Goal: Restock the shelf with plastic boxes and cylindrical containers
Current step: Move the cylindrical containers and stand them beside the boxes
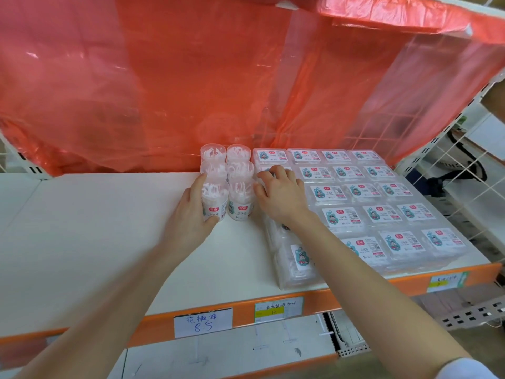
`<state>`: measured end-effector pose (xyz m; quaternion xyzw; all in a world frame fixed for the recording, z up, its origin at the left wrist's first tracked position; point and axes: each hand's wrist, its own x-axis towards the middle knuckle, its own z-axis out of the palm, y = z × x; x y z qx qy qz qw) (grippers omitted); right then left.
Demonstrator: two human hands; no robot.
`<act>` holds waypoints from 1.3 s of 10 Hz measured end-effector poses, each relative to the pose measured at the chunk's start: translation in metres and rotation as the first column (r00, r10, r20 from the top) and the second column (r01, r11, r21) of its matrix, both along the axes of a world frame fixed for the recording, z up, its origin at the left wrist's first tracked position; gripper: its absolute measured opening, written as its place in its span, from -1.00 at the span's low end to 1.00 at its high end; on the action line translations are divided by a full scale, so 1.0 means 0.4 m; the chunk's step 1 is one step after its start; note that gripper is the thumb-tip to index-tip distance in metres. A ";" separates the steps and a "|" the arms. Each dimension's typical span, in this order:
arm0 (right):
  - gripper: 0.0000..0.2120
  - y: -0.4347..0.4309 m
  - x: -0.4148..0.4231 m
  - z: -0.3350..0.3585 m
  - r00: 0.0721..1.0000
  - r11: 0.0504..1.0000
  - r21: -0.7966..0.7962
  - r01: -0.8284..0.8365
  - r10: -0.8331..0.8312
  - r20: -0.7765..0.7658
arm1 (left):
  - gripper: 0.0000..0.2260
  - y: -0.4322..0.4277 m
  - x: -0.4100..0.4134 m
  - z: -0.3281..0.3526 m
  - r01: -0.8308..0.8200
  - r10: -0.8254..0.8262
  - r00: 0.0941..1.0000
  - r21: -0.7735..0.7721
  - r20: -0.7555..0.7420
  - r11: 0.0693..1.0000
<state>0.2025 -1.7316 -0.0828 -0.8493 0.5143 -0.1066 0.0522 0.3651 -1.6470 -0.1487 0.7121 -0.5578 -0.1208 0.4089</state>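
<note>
Red plastic sheet (136,91), translucent and creased, hangs across the whole back of the frame and drapes down to the rear edge of a white shelf (95,242) with an orange front lip. The left half of that shelf surface is bare white board.

On the lip at lower centre a handwritten price tag (202,322) is clipped on, and just right of it a printed label (278,309) with a yellow band. Below the lip a lower shelf (218,351) shows in white.

The left hand (191,217) reaches in from the lower left and grips the front-left container (214,199), with the thumb across its lower front and the fingers wrapped round its far left side. That container belongs to six clear cylindrical containers (226,181) standing upright in two touching columns of three at the centre of the shelf, against the sheet.

Just right of them the right hand (281,192) lies palm down on the plastic boxes (382,203), its fingers spread and loosely bent, tips touching the box tops, holding nothing. Its forearm covers part of the nearest column.

The boxes fill the right part of the shelf in a tight flat grid, labels up. A few at the front left corner stand on edge.

A white wire grid panel (464,160) closes the shelf's right end.
</note>
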 end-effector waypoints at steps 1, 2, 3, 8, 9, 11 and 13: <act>-0.64 0.000 -0.001 0.001 1.000 1.000 0.001 0.000 0.000 -0.004 | -0.23 0.000 -0.001 0.002 -0.007 0.007 1.000 0.007 0.001 1.000; -0.64 -0.001 0.000 0.001 1.000 1.000 0.004 -0.002 0.002 -0.007 | -0.23 0.001 -0.001 0.005 -0.013 0.013 1.000 0.020 0.000 1.000; -0.64 0.000 -0.001 0.002 1.000 1.000 0.001 -0.007 0.007 -0.008 | -0.23 0.003 -0.007 0.007 -0.035 0.035 0.999 0.032 0.001 0.999; -0.63 0.001 -0.006 0.016 0.999 0.998 0.056 -0.026 0.024 0.023 | -0.15 0.016 -0.040 0.028 -0.116 0.114 0.993 0.067 0.030 0.991; -0.63 0.001 -0.005 0.024 0.998 0.996 0.083 -0.020 0.014 0.066 | -0.13 0.028 -0.041 0.037 -0.115 0.112 0.993 0.071 0.047 0.991; -0.61 0.014 0.006 0.050 0.993 0.994 0.036 -0.105 0.103 0.064 | -0.21 0.072 -0.052 0.058 -0.211 0.201 0.973 0.096 0.111 0.973; -0.59 0.078 0.037 0.045 0.964 0.963 -0.041 -0.265 0.264 -0.017 | -0.33 0.135 -0.061 0.096 -0.324 0.297 0.937 0.140 0.186 0.936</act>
